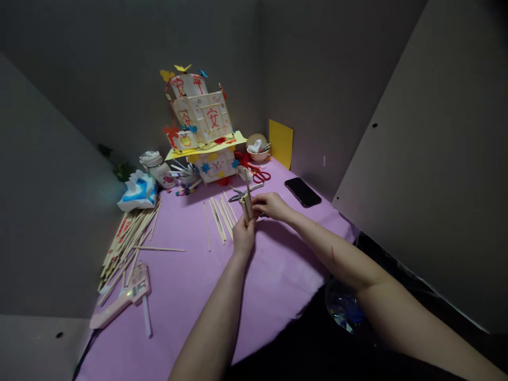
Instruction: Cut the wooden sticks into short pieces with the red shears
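Observation:
My left hand (243,237) is closed around the lower end of a small upright bundle of wooden sticks (246,207). One thin stick stands taller than the others at its top. At the bundle's right side, the fingers of my right hand (272,205) are bent and pinched against the sticks; which single stick they grip is hidden. Grey-handled pliers (235,198) lie just behind the bundle, partly covered by it. Left of my left hand, several longer wooden sticks (217,219) lie side by side on the purple cloth (286,264).
A paper-and-stick lantern tower (214,119) stands at the back, with red scissors (262,175) and a bowl (259,155) beside it. A phone (303,191) lies right. At left are a tissue pack (138,193), a stick pile (130,238) and a pink glue gun (127,299).

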`<act>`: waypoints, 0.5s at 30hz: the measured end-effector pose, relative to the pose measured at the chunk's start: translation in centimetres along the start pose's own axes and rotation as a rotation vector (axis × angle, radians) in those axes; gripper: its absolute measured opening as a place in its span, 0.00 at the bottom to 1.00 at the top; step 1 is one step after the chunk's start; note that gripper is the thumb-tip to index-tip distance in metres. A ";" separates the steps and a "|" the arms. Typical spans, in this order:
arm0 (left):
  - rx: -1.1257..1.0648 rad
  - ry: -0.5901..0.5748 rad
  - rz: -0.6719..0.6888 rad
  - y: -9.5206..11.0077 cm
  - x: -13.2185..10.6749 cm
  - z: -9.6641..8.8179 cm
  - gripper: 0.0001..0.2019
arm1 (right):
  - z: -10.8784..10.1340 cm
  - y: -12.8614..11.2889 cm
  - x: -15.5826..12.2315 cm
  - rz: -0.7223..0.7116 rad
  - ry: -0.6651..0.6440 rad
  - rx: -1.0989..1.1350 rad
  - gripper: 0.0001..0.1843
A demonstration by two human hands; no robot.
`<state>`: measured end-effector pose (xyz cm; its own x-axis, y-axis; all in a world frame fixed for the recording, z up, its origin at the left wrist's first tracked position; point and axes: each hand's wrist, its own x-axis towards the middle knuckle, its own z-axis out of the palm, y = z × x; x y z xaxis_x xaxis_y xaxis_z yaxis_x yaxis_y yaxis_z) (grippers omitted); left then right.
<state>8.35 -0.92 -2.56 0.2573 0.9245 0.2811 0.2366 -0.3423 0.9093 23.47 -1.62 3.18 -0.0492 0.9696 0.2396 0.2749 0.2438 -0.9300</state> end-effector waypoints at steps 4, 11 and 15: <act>0.012 -0.016 0.010 -0.3 0.1 0.0 0.14 | -0.2 0.4 0.1 -0.046 0.000 -0.006 0.04; -0.015 -0.016 0.002 -0.8 0.2 0.0 0.15 | -0.1 0.4 0.2 -0.024 -0.018 0.025 0.04; 0.012 0.001 -0.013 -0.9 0.3 0.0 0.16 | 0.0 0.1 0.6 0.008 -0.044 0.029 0.03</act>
<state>8.25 -0.36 -3.31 0.2529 0.9291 0.2700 0.2511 -0.3326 0.9090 23.48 -1.00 3.24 -0.0899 0.9713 0.2203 0.2474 0.2361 -0.9397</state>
